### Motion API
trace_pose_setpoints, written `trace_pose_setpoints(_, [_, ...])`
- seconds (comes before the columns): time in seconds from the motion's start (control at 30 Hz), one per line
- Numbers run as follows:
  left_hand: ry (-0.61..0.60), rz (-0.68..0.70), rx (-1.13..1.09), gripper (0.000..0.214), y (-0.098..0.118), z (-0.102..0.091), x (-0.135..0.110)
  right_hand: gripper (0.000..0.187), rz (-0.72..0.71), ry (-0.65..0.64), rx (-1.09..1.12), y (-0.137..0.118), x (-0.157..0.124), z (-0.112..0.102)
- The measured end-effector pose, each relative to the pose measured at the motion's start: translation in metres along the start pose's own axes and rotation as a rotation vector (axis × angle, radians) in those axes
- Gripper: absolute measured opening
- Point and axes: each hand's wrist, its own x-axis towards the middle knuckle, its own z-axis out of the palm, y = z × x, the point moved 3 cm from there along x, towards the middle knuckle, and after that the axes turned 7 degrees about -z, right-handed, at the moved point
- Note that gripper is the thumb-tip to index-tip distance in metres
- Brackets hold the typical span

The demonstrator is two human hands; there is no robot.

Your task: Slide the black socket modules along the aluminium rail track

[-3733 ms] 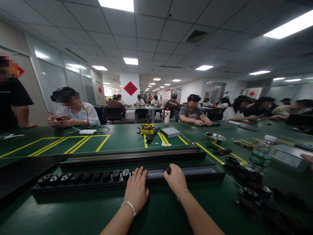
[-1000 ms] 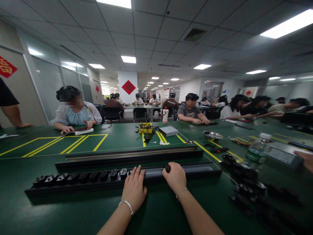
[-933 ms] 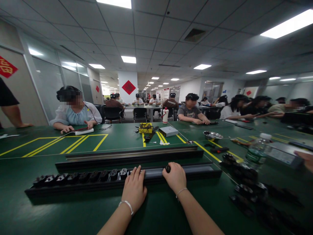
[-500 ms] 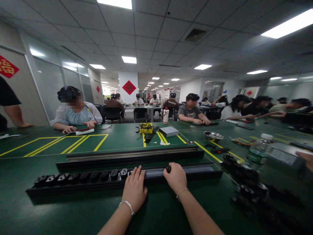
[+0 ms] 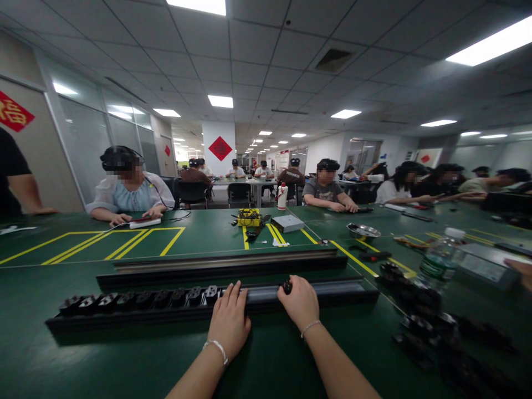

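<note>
A long black channel-shaped rail (image 5: 266, 299) lies across the table in front of me. Several black plug-like modules (image 5: 144, 299), some with pale faces, stand in a row in its left half. My left hand (image 5: 229, 316) lies over the rail at the right end of this row, its fingers stretched forward; whatever is under the palm is hidden. Farther right, my right hand (image 5: 300, 302) closes its fingers around a small black module (image 5: 287, 286) at the rail, mostly covered by the fingers. Between the hands a bare grey strip of the channel shows.
Behind the rail lies a second dark rail (image 5: 224, 269). To the right are a pile of black modules (image 5: 419, 327), a water bottle (image 5: 441, 260), a grey metal box (image 5: 486, 266) and a steel bowl (image 5: 363, 230). A yellow object with cables (image 5: 248, 217) sits farther back. Co-workers sit across the table.
</note>
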Motion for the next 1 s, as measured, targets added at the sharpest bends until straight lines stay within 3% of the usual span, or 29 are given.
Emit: trace_pose_setpoints(1.0, [0.051,0.037,-0.011,0.057,-0.0042,0.0077,0.0012,0.022,0.088,-0.135,0.073,0.0058,0.0041,-0.0009])
